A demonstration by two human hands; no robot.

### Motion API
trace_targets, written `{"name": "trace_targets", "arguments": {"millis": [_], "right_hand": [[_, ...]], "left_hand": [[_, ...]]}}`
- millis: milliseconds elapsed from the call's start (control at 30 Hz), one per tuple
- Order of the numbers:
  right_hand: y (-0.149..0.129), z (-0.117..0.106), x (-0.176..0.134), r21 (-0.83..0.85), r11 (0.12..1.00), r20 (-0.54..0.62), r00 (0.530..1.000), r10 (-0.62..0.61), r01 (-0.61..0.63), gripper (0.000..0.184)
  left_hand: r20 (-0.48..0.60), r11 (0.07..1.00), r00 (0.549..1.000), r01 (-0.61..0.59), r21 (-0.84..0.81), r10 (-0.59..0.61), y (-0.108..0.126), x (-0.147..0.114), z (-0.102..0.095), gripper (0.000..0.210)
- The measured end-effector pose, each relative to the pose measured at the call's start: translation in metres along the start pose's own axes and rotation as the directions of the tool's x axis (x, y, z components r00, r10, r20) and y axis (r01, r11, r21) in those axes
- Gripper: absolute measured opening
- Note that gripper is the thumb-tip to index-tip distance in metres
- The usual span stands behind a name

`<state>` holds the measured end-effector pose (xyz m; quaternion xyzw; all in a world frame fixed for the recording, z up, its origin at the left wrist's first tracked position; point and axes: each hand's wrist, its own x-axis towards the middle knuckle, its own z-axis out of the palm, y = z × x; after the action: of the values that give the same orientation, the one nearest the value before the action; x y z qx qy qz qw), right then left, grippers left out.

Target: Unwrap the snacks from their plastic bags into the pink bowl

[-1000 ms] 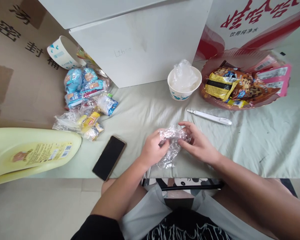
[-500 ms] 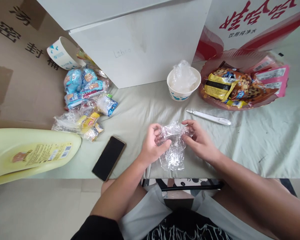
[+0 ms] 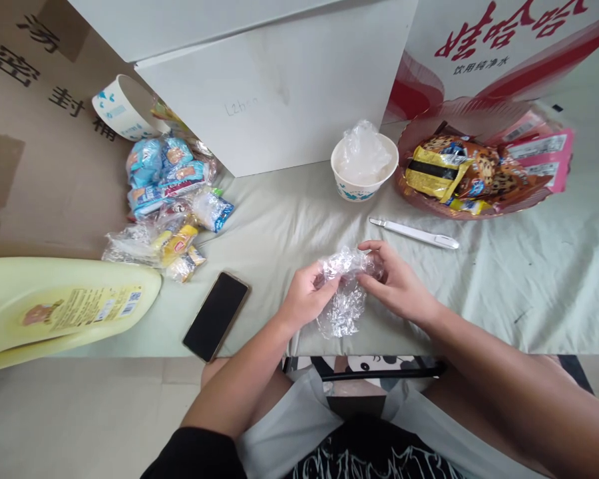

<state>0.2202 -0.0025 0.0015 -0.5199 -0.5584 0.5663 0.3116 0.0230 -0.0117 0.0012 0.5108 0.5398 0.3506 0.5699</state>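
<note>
Between my two hands is a crumpled piece of clear plastic wrap (image 3: 345, 309), shiny and loosely bunched, its lower part hanging down toward the table's front edge. My left hand (image 3: 307, 293) grips its left side, thumb on top and fingers curled behind. With thumb and fingers, my right hand (image 3: 392, 279) pinches the right end of the wrap. Just beyond my right hand lies a white utility knife (image 3: 414, 233). Farther back stands a paper bowl (image 3: 362, 189) with crumpled clear plastic (image 3: 364, 156) in it.
A phone (image 3: 216, 317) lies left of my hands. Wrapped snacks (image 3: 167, 176) and a tipped paper bowl (image 3: 122, 113) are at the left, near a yellow bottle (image 3: 80, 306). At the right, a pink bowl (image 3: 409, 203) holds packaged snacks. White boxes (image 3: 279, 100) stand behind.
The plastic wrap is bunched more tightly between my hands. My left fingers have curled further around it, and its hanging part has shifted slightly.
</note>
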Motion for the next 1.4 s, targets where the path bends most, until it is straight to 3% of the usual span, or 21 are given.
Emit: {"name": "trace_targets", "arguments": {"millis": [200, 433, 1400], "right_hand": [[-0.003, 0.0, 0.0, 0.091, 0.996, 0.026, 1.0, -0.01, 0.008, 0.049], [-0.008, -0.003, 0.0, -0.112, 0.991, 0.073, 0.996, -0.059, 0.067, 0.022], [-0.013, -0.003, 0.0, -0.198, 0.975, 0.08, 0.993, -0.087, 0.102, 0.023]], "left_hand": [[-0.056, 0.984, 0.996, 0.056, -0.169, -0.066, 0.003, 0.002, -0.002, 0.035], [0.037, 0.991, 0.997, 0.074, -0.108, -0.07, 0.006, 0.001, -0.001, 0.034], [0.055, 0.988, 0.993, 0.109, -0.11, -0.103, 0.008, 0.001, -0.002, 0.029]]}}
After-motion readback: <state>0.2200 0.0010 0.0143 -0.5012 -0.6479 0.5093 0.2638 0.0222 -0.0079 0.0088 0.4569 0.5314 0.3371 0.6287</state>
